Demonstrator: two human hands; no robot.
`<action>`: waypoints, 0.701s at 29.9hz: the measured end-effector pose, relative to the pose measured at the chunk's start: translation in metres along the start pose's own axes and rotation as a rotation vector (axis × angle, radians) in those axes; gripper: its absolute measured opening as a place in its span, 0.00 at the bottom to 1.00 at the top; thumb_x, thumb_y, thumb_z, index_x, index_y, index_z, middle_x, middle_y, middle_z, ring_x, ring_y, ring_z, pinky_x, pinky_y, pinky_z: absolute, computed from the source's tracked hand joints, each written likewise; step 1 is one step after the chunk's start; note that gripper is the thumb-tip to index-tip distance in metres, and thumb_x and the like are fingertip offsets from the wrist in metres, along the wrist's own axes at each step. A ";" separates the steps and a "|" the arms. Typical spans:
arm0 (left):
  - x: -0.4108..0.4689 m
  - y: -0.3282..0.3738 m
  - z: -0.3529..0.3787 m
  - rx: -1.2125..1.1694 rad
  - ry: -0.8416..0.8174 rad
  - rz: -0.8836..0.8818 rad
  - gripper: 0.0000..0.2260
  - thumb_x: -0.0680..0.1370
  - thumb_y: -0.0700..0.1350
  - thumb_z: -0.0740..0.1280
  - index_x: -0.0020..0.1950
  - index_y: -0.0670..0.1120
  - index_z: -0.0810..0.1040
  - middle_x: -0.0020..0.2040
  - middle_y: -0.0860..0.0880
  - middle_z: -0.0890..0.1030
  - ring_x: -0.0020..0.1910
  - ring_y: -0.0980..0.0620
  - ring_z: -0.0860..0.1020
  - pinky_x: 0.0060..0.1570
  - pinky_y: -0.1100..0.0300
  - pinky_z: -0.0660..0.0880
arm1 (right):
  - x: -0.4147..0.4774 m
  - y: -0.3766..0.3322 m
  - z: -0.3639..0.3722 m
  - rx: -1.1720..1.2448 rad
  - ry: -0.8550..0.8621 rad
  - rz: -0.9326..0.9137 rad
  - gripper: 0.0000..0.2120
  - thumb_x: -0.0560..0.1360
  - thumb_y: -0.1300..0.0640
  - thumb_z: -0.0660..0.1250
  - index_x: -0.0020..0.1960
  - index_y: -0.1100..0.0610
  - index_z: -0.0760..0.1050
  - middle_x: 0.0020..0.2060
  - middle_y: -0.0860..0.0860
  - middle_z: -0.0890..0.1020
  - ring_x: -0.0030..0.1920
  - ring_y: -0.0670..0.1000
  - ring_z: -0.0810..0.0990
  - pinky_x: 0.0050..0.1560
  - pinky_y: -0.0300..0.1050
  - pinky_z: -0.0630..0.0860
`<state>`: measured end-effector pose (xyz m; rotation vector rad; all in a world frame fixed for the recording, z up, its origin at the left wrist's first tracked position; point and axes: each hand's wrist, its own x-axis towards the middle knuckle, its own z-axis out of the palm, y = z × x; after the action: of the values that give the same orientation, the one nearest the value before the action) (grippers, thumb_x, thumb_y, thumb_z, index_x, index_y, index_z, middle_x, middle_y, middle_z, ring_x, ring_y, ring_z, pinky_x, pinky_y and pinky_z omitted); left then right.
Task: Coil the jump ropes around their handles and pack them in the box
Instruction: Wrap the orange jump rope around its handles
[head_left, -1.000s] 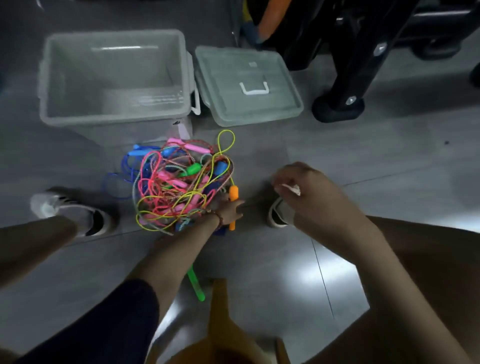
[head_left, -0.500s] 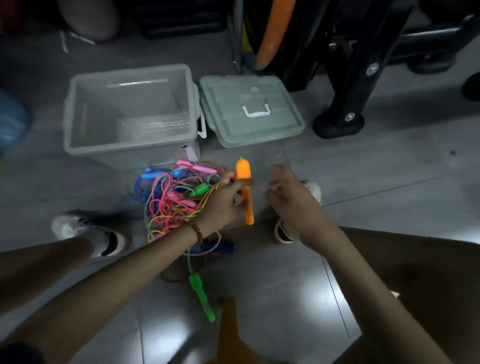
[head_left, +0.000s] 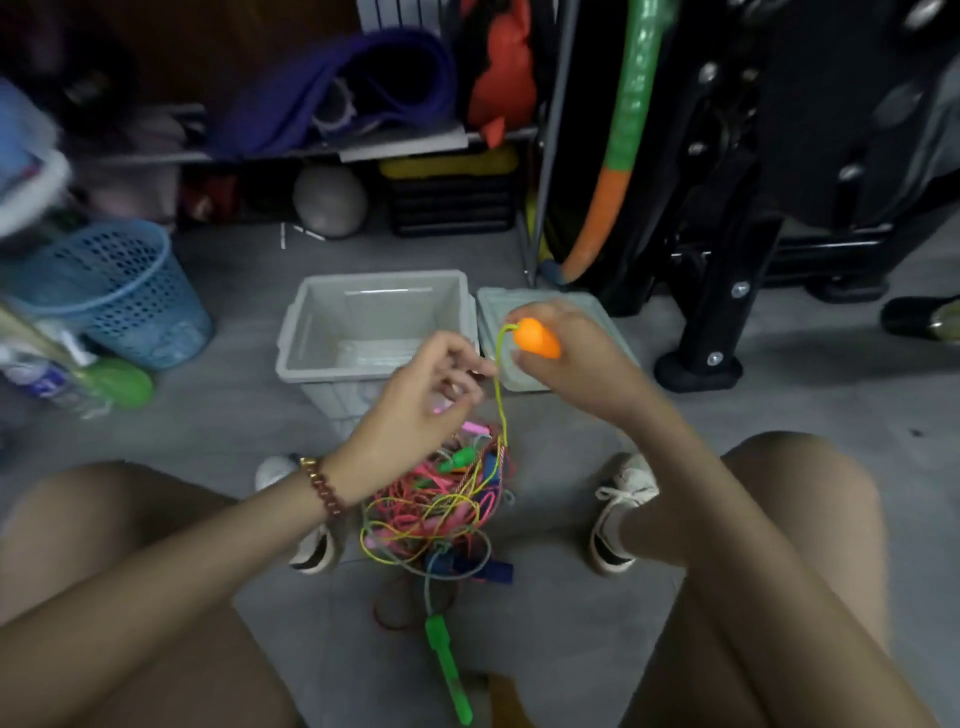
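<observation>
A tangled pile of jump ropes (head_left: 441, 504) in pink, yellow, blue and green lies on the floor between my feet. My right hand (head_left: 566, 358) grips an orange handle (head_left: 537, 338) raised above the pile. Its yellow-green cord (head_left: 501, 400) runs down into the tangle. My left hand (head_left: 426, 400) is next to that cord, fingers curled and pinching near it. The grey open box (head_left: 379, 332) stands behind the pile, with its lid (head_left: 493, 312) lying to its right, partly hidden by my right hand. A green handle (head_left: 447, 670) lies on the floor near me.
A blue mesh basket (head_left: 114, 291) and bottles (head_left: 78, 384) are at the left. Black equipment legs (head_left: 711, 312) stand at the right. A shelf with a grey ball (head_left: 330, 200) and bags fills the back. My knees frame both sides.
The orange handle passed from my left hand to my right and rose above the pile, drawing its cord up. The camera tilted upward, showing the shelf and basket.
</observation>
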<state>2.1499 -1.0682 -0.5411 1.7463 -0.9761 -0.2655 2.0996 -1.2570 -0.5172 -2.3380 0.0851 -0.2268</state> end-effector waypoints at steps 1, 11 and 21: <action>0.003 -0.001 -0.005 0.018 0.060 0.017 0.17 0.72 0.39 0.69 0.54 0.54 0.66 0.54 0.54 0.76 0.49 0.56 0.77 0.48 0.63 0.72 | 0.002 -0.002 -0.007 0.025 -0.010 -0.087 0.15 0.73 0.60 0.70 0.59 0.57 0.76 0.55 0.55 0.76 0.56 0.48 0.73 0.56 0.29 0.65; 0.024 -0.062 0.012 -0.069 -0.512 -0.256 0.11 0.79 0.46 0.59 0.53 0.41 0.76 0.52 0.41 0.80 0.50 0.53 0.77 0.54 0.57 0.73 | 0.027 -0.041 -0.012 1.342 -0.070 0.097 0.05 0.78 0.53 0.59 0.51 0.53 0.69 0.35 0.49 0.77 0.36 0.48 0.78 0.41 0.46 0.80; 0.038 -0.092 -0.046 0.181 -0.216 -0.281 0.11 0.82 0.46 0.54 0.41 0.50 0.70 0.35 0.55 0.70 0.33 0.62 0.72 0.41 0.60 0.71 | 0.022 -0.009 -0.015 0.135 0.206 0.092 0.12 0.72 0.60 0.71 0.54 0.52 0.77 0.38 0.45 0.79 0.33 0.41 0.75 0.37 0.37 0.71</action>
<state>2.2458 -1.0555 -0.5917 2.0549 -0.9272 -0.5704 2.1185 -1.2641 -0.4973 -2.1648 0.2697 -0.4144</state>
